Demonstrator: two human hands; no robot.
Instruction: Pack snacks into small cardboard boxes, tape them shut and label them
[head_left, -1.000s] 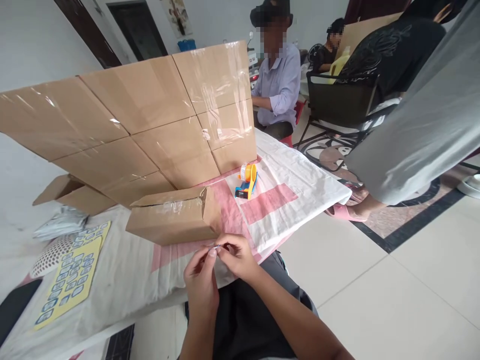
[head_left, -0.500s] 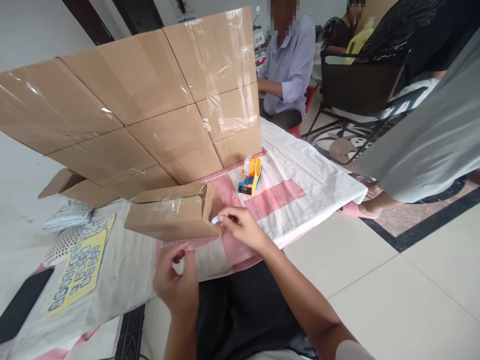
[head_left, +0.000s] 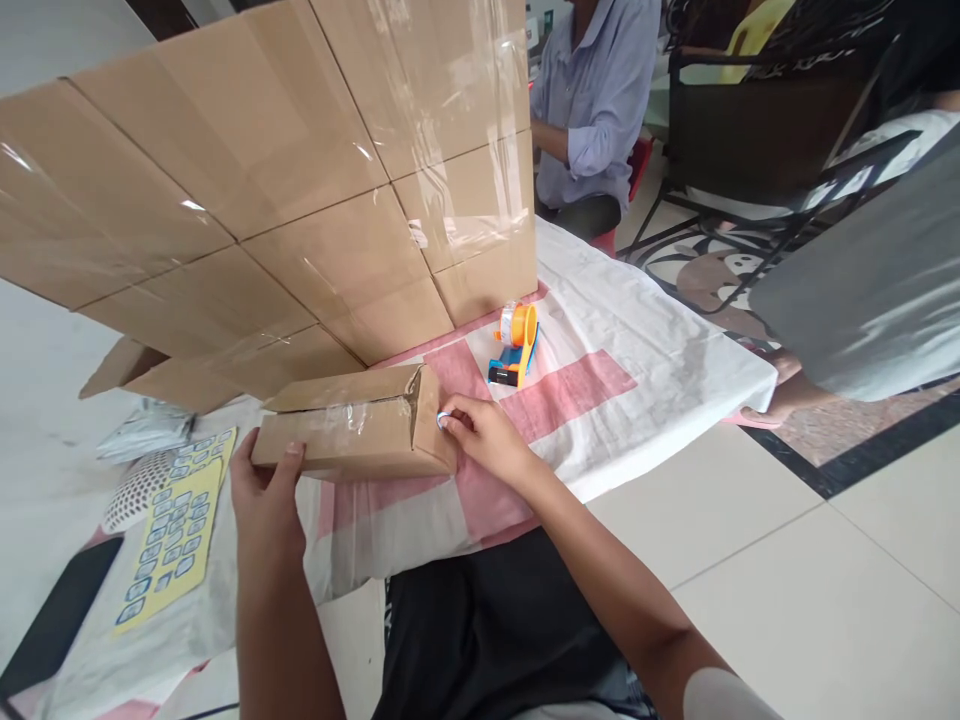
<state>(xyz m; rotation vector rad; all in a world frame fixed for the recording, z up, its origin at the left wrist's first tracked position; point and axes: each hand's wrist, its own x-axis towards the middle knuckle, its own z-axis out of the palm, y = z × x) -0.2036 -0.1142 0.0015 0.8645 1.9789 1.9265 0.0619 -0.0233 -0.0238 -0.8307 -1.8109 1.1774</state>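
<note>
So the left hand (head_left: 264, 492) is clamped on the near-left end of the small cardboard box (head_left: 352, 436), thumb on its front face. Right hand (head_left: 478, 437) pinches a little white sticker (head_left: 442, 420) against the box's right end. Box sits by the table's (head_left: 660, 350) near edge. Further back there's an orange tape dispenser (head_left: 516, 343), then stacked cartons (head_left: 300, 180).

Tape dispenser (head_left: 516, 344) (orange), stacked cartons (head_left: 285, 190)

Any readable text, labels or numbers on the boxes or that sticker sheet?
Nothing legible.
Yellow sticker sheet: rows of small blue-and-white labels, too small to read.
Small brown cardboard box and stacked cardboard cartons: no print visible.
Orange-and-blue tape dispenser: no readable marking.
</note>
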